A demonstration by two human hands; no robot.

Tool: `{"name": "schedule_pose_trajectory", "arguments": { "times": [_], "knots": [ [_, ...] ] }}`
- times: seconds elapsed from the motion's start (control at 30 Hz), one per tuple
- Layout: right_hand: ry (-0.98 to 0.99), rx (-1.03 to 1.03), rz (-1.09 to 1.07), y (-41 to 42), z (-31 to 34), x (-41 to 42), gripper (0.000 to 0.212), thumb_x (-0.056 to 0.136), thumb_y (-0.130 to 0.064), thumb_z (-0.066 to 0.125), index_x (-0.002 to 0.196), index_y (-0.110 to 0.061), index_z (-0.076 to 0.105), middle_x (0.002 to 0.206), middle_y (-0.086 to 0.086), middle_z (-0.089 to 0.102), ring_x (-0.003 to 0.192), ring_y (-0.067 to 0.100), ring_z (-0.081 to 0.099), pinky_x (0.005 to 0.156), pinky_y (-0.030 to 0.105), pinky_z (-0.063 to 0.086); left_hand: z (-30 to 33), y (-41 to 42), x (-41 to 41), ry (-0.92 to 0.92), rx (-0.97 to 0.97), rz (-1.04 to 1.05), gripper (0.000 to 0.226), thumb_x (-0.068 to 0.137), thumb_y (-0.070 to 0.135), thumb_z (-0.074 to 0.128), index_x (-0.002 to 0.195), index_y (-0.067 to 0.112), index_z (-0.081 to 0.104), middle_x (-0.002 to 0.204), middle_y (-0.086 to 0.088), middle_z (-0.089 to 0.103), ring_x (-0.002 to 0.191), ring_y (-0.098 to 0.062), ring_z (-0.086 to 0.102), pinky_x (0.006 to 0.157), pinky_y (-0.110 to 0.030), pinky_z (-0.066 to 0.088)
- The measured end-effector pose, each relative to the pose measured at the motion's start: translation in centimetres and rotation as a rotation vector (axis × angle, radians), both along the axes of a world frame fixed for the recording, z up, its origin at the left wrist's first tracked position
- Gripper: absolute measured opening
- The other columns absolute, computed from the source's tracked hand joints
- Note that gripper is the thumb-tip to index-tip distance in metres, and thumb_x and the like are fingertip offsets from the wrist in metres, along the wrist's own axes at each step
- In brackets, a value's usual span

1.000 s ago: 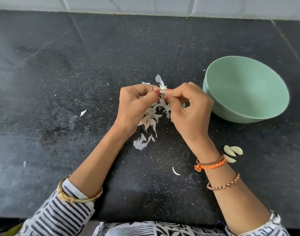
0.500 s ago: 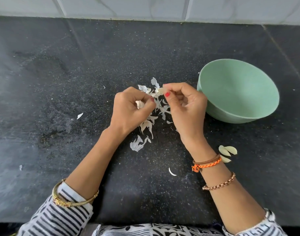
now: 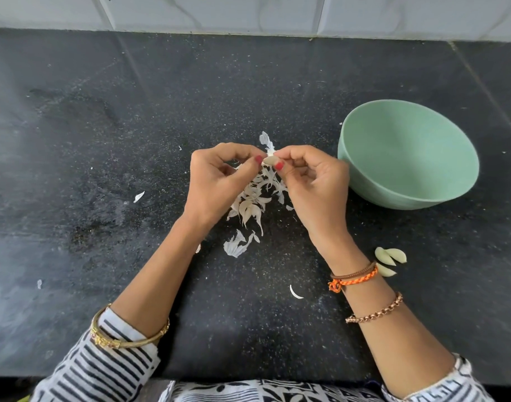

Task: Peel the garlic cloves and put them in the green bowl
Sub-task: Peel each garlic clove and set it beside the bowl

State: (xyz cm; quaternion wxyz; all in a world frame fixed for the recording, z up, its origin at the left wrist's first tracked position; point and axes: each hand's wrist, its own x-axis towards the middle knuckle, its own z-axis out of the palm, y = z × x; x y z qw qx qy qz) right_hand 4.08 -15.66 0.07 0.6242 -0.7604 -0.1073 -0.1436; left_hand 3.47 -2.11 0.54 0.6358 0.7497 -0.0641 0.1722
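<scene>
A small garlic clove (image 3: 269, 161) with a shred of white skin sticking up from it is pinched between both thumbs and forefingers. My left hand (image 3: 218, 181) grips it from the left, my right hand (image 3: 312, 181) from the right, above the black counter. The green bowl (image 3: 408, 153) stands tilted just right of my right hand, and its visible inside holds nothing. Three peeled cloves (image 3: 389, 259) lie on the counter beside my right wrist.
A heap of papery garlic skins (image 3: 251, 207) lies under and below my hands, with stray flakes (image 3: 138, 196) to the left and one curved flake (image 3: 295, 292) nearer me. A white tiled wall (image 3: 248, 13) borders the counter's far edge.
My hands, apart half a second ago, have come together again on the clove. The view has shifted slightly.
</scene>
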Motion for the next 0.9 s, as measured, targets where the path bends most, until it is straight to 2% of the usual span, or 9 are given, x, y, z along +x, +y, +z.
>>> {"name": "schedule_pose_trajectory", "arguments": {
  "times": [0.07,0.13,0.33,0.43,0.5,0.6,0.73,0.83,0.9],
  "knots": [
    [-0.001,-0.019,-0.021,-0.1,0.0,0.0,0.009,0.082,0.001,0.065,0.086,-0.005,0.071,0.074,-0.007,0.067,0.066,0.0,0.062,0.062,0.015,0.05,0.0,0.0,0.0,0.003,-0.003,-0.02,0.012,0.076,0.027,0.064,0.074,0.035,0.073,0.074,0.009,0.071,0.063,-0.04,0.057,0.052,-0.052,0.044],
    [-0.008,-0.048,-0.045,-0.2,-0.1,0.1,0.01,0.081,0.002,0.065,0.085,-0.006,0.071,0.072,-0.009,0.066,0.065,-0.002,0.062,0.061,0.013,0.049,-0.1,0.0,0.1,0.011,0.023,-0.023,0.011,0.074,0.032,0.064,0.075,0.036,0.073,0.072,0.003,0.07,0.064,-0.046,0.055,0.051,-0.051,0.043],
    [-0.046,-0.091,-0.082,-0.1,-0.3,0.0,0.011,0.079,0.002,0.067,0.081,-0.008,0.072,0.072,-0.007,0.066,0.063,0.003,0.062,0.058,0.012,0.048,-0.5,0.1,0.1,-0.014,0.155,0.003,0.007,0.075,0.034,0.058,0.076,0.039,0.063,0.075,0.009,0.063,0.062,-0.004,0.053,0.05,-0.023,0.04],
    [-0.067,-0.09,-0.055,0.1,-0.2,-0.2,0.011,0.078,0.003,0.067,0.081,-0.007,0.071,0.073,-0.007,0.067,0.064,0.002,0.062,0.059,0.012,0.047,-0.7,-0.2,0.0,-0.033,0.154,0.019,0.006,0.075,0.032,0.057,0.077,0.036,0.061,0.073,0.012,0.06,0.06,0.002,0.051,0.05,-0.013,0.037],
    [-0.073,-0.077,-0.046,0.1,-0.1,-0.2,0.01,0.079,0.002,0.067,0.081,-0.007,0.071,0.072,-0.009,0.066,0.065,0.001,0.062,0.059,0.011,0.047,-0.7,-0.4,0.0,-0.026,0.083,0.019,0.006,0.076,0.031,0.058,0.077,0.034,0.063,0.069,0.012,0.061,0.059,0.001,0.051,0.05,-0.022,0.04],
    [-0.042,-0.029,-0.026,0.2,0.2,-0.2,0.009,0.08,-0.002,0.066,0.082,-0.01,0.07,0.072,-0.012,0.065,0.065,0.0,0.062,0.06,0.013,0.048,-0.6,-0.3,0.1,-0.013,-0.037,-0.012,0.013,0.077,0.029,0.061,0.071,0.036,0.07,0.066,0.012,0.066,0.06,-0.016,0.053,0.048,-0.043,0.041],
    [0.061,0.092,-0.012,0.0,0.5,-0.2,0.007,0.081,0.0,0.067,0.083,-0.005,0.07,0.071,-0.004,0.067,0.062,0.001,0.061,0.06,0.017,0.051,-0.3,0.1,0.2,0.014,-0.11,-0.069,0.012,0.075,0.03,0.064,0.071,0.035,0.073,0.062,0.014,0.066,0.047,-0.004,0.042,0.042,-0.025,0.028],
    [0.088,0.1,-0.023,-0.3,0.7,-0.1,0.012,0.079,0.002,0.069,0.08,-0.01,0.068,0.065,-0.002,0.064,0.055,0.004,0.057,0.054,0.019,0.051,-0.3,0.4,0.2,0.008,-0.04,-0.073,0.012,0.077,0.029,0.064,0.085,0.028,0.072,0.066,0.015,0.068,0.053,-0.013,0.052,0.044,-0.04,0.036],
    [0.08,0.083,-0.018,-0.4,0.8,0.0,0.014,0.078,0.003,0.069,0.08,-0.011,0.068,0.065,-0.003,0.064,0.054,0.003,0.057,0.054,0.018,0.05,-0.3,0.4,0.2,0.005,-0.014,-0.065,0.018,0.078,0.029,0.063,0.095,0.027,0.067,0.068,0.017,0.069,0.06,-0.008,0.058,0.047,-0.047,0.041]
  ]
}}
